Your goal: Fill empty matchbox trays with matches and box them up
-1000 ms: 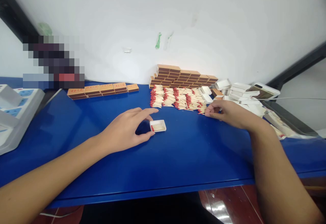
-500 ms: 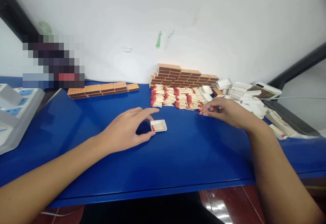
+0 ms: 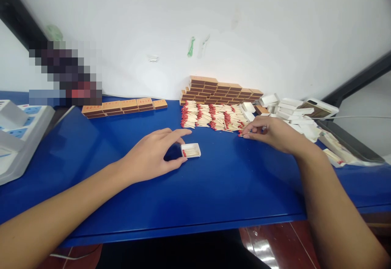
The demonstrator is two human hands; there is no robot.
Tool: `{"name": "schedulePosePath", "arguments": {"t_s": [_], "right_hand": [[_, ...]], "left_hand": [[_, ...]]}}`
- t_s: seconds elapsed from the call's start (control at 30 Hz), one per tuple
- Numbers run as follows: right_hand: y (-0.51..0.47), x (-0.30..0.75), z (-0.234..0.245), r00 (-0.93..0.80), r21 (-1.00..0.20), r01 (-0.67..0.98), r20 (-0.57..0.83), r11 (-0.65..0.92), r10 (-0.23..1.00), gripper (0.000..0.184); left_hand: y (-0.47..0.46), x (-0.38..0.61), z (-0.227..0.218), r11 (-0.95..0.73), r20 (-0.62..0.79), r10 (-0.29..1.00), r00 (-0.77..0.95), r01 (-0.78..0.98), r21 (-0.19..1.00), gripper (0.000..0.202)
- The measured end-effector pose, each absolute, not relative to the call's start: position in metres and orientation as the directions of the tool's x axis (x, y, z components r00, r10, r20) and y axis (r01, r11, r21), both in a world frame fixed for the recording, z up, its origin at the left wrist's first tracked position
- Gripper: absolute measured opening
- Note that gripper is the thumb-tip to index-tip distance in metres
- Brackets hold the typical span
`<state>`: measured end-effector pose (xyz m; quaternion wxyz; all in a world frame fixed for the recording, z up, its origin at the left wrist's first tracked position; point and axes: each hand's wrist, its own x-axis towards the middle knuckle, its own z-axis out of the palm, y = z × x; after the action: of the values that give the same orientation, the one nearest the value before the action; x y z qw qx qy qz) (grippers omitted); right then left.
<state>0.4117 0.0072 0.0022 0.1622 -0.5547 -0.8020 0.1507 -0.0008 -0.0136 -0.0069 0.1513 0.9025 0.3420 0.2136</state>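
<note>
My left hand [image 3: 152,151] rests on the table with thumb and a finger at the left end of a small white matchbox tray [image 3: 196,146], steadying it. The index finger stretches out above the tray. Red-headed matches [image 3: 191,153] lie inside, covering part of its floor. My right hand [image 3: 269,132] is closed in a pinch on matches [image 3: 240,135] at the near right edge of a wide match pile [image 3: 216,117]. Their red heads poke out left of my fingertips; how many I hold is hidden.
Stacked matchboxes [image 3: 226,91] stand behind the pile against the wall. A matchbox row [image 3: 120,106] lies back left. Empty white trays [image 3: 290,110], a phone [image 3: 319,108] and a black tray [image 3: 351,142] crowd the right. A power strip [image 3: 30,130] sits at the left.
</note>
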Motion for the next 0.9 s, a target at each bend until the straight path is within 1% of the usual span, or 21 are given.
{"name": "schedulePosePath", "arguments": {"t_s": [0.13,0.37,0.5,0.57,0.67,0.8,0.9], "right_hand": [[0.006,0.411,0.003,-0.330,-0.416,0.843,0.099,0.340,0.939,0.045],[0.007,0.409,0.002,-0.344,-0.405,0.844,0.095,0.352,0.934,0.046],[0.004,0.404,0.004,-0.310,-0.390,0.869,0.054,0.306,0.949,0.050],[0.001,0.396,0.006,-0.302,-0.405,0.865,0.052,0.296,0.952,0.049],[-0.007,0.371,0.012,-0.328,-0.463,0.821,0.094,0.333,0.940,0.042],[-0.022,0.315,0.017,-0.439,-0.515,0.718,0.188,0.468,0.879,0.024],[-0.033,0.276,0.015,-0.517,-0.483,0.673,0.234,0.560,0.823,0.010]], "left_hand": [[-0.014,-0.001,-0.006,-0.717,0.274,0.684,0.676,0.554,0.424,0.057],[-0.015,0.000,-0.006,-0.720,0.277,0.682,0.677,0.552,0.421,0.057],[-0.014,0.001,-0.006,-0.719,0.276,0.682,0.678,0.551,0.424,0.057],[-0.014,0.001,-0.006,-0.722,0.284,0.680,0.676,0.548,0.423,0.057],[-0.014,0.002,-0.008,-0.732,0.297,0.670,0.681,0.539,0.416,0.056],[-0.015,0.003,-0.009,-0.749,0.312,0.653,0.690,0.527,0.402,0.058],[-0.016,0.003,-0.010,-0.760,0.328,0.642,0.693,0.516,0.395,0.059]]}}
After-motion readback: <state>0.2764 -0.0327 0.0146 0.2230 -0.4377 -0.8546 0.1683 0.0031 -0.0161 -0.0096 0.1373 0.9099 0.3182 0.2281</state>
